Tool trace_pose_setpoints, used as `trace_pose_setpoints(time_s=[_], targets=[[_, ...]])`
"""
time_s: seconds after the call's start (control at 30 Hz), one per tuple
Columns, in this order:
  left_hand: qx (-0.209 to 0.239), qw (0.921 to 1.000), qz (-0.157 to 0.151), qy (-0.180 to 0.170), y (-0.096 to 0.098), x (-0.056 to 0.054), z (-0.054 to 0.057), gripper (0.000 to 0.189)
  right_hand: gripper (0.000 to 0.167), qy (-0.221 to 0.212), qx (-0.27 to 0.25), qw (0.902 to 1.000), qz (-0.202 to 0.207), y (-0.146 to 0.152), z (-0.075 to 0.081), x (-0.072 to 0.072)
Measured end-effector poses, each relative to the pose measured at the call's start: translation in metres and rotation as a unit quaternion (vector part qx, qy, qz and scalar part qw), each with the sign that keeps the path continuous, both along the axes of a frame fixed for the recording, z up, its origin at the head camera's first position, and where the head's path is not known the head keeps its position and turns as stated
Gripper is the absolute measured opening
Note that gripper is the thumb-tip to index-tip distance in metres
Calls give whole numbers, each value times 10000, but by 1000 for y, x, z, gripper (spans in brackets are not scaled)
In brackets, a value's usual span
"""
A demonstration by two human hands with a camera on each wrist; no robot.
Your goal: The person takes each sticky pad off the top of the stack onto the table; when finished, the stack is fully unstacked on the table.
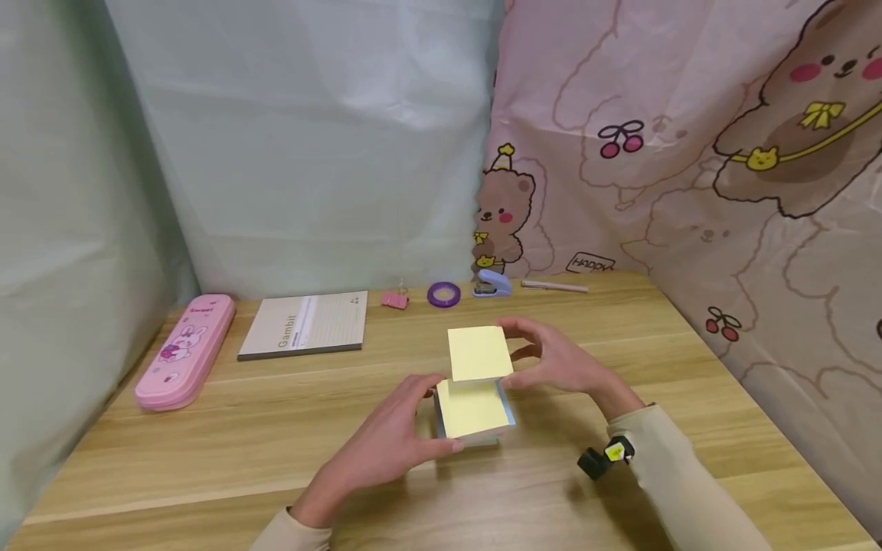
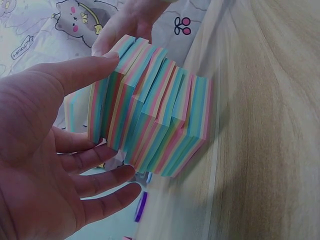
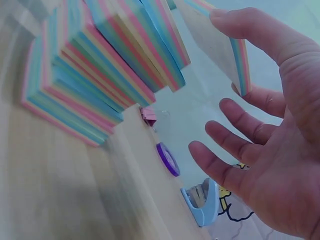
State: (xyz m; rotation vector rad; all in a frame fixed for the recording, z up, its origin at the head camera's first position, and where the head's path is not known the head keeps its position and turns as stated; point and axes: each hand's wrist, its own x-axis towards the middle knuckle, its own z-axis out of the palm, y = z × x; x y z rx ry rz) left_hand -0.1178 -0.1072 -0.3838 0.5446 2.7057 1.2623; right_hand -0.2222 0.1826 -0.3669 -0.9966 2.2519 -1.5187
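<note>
A tall, uneven stack of sticky note pads (image 1: 474, 409) stands on the table, yellow on top, with pink, blue, green and cream layers along the sides (image 2: 160, 110). My left hand (image 1: 386, 436) grips the upper part of this stack between thumb and forefinger, the other fingers spread loosely beside it. Above the stack and a little farther back, my right hand (image 1: 554, 356) pinches a single thin sticky note pad (image 1: 480, 353) by its right side. In the right wrist view, a gap separates this pad's grey underside (image 3: 212, 47) from the stack.
Along the table's back lie a pink pencil case (image 1: 186, 352), a notepad (image 1: 306, 325), a pink binder clip (image 1: 396, 300), purple-ringed tape (image 1: 444, 295), a blue stapler (image 1: 492, 283) and a pen (image 1: 554, 287). Curtains, one bear-printed, hang behind and beside the table (image 1: 276, 451).
</note>
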Motion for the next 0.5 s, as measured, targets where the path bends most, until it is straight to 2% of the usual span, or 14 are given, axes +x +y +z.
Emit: trace_pose_setpoints(time_s=[0.37, 0.5], targets=[[96, 9999, -109, 66, -4, 1, -1, 82, 77, -178, 285, 9994, 81, -32, 9, -56], [110, 9997, -181, 105, -4, 1, -1, 81, 77, -181, 493, 9986, -39, -43, 11, -74]])
